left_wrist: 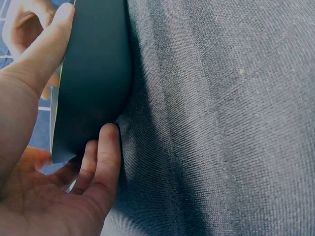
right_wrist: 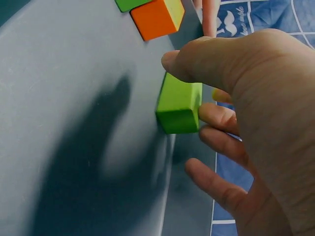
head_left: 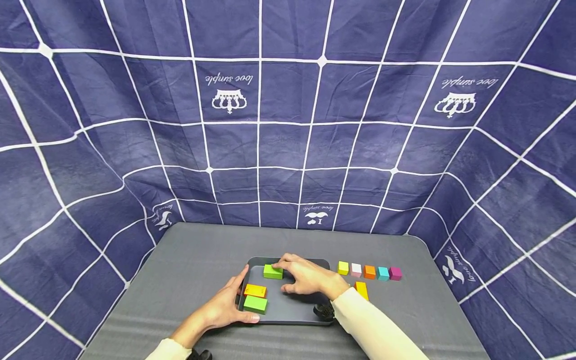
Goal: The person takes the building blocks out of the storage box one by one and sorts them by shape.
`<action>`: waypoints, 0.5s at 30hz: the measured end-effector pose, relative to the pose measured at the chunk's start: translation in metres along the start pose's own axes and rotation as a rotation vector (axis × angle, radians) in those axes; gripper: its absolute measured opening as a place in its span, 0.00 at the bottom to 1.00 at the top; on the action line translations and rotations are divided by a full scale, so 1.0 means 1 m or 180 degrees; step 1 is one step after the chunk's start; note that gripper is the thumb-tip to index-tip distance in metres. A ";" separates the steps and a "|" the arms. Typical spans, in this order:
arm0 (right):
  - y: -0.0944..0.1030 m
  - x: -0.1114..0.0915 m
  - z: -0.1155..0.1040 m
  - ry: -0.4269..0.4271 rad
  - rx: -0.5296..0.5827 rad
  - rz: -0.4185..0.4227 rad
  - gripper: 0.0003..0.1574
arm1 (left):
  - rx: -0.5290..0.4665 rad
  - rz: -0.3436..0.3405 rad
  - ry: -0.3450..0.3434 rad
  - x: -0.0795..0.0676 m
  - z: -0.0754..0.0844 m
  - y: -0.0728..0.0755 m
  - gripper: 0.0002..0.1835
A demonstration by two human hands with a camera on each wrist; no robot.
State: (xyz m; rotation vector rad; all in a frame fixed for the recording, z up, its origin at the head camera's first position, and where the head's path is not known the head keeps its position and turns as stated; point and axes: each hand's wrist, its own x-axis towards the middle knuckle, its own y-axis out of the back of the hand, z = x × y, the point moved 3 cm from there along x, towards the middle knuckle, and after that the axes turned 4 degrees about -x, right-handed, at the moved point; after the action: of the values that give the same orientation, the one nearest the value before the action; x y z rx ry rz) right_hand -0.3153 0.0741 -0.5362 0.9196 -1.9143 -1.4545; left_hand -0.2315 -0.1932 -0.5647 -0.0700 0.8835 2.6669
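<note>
A dark grey tray (head_left: pixel 294 305) lies on the table, its left end in my left hand (head_left: pixel 222 305). That thumb lies on the near rim while the fingers reach around the left side; the left wrist view shows fingertips low against the tray's wall (left_wrist: pixel 96 73). Over the tray's far part, my right hand (head_left: pixel 303 275) touches a light green block (head_left: pixel 272 273) with its fingers, the thumb standing apart from it. In the right wrist view the green block (right_wrist: pixel 180 103) sits by the far wall. An orange-yellow block (head_left: pixel 255 291) and another green block (head_left: pixel 255 304) lie inside the tray's left end.
Right of the tray, small cubes stand in a row: yellow (head_left: pixel 343 268), pink-white (head_left: pixel 356 270), orange (head_left: pixel 369 272), turquoise (head_left: pixel 383 273) and magenta (head_left: pixel 395 273). A longer yellow-orange block (head_left: pixel 362 290) is partly behind the right sleeve. A blue checked cloth (head_left: pixel 288 145) hangs around the table.
</note>
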 end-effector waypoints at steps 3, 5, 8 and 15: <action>0.001 0.002 -0.001 0.0058 0.0078 0.0001 0.41 | 0.0019 0.0005 -0.0003 0.000 0.001 0.000 0.80; 0.000 0.004 -0.002 0.0074 0.0153 -0.0025 0.41 | 0.0044 0.0013 -0.0005 0.001 0.001 0.000 0.80; -0.002 0.007 -0.001 0.0111 0.0222 -0.0048 0.43 | 0.0060 0.0005 -0.0011 0.001 0.001 0.000 0.80; -0.007 0.014 -0.005 0.0237 0.0121 -0.0097 0.44 | 0.0075 -0.0025 -0.0081 0.001 0.000 0.000 0.80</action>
State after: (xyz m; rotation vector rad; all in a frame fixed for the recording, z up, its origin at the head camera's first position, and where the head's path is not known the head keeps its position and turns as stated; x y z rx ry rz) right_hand -0.3191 0.0590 -0.5416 1.0101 -1.8872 -1.3859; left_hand -0.2321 -0.1924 -0.5648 -0.0341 0.9048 2.6435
